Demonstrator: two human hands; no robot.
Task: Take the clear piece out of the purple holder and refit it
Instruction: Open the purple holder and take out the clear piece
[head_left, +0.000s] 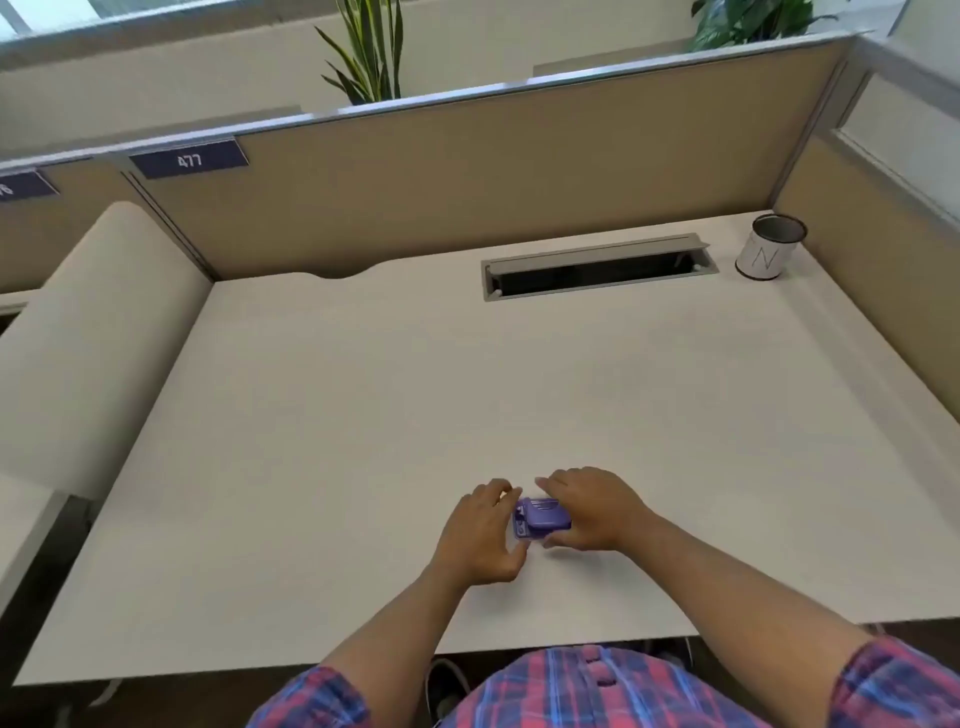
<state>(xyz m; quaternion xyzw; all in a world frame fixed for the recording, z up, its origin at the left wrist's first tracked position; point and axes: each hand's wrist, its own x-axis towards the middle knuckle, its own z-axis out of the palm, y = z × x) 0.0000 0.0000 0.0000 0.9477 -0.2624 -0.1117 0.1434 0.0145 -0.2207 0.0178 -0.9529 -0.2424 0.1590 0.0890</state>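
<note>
I see the holder (543, 517) low on the surface (363, 415), near its front edge, pinched between both hands. My right hand (597, 512) wraps its right end, fingers (551, 484) curled over the far side and thumb under the near corner, closed on it. My left hand (480, 530) sits at its left end, fingers half curled toward it; whether they actually clamp anything I cannot tell. The clear piece I cannot make out at this size, so I judge it either seated or hidden behind the left fingers.

The main risk, as I read it, is that a small, slick, see-through part springs free if I pull too sharply, and gets lost against the pale surface. Squeezing the holder hard could also pinch the part and jam it.

The holder's long axis runs roughly left to right, tilted slightly, with its lighter, patterned end pointing toward my left hand.
</note>
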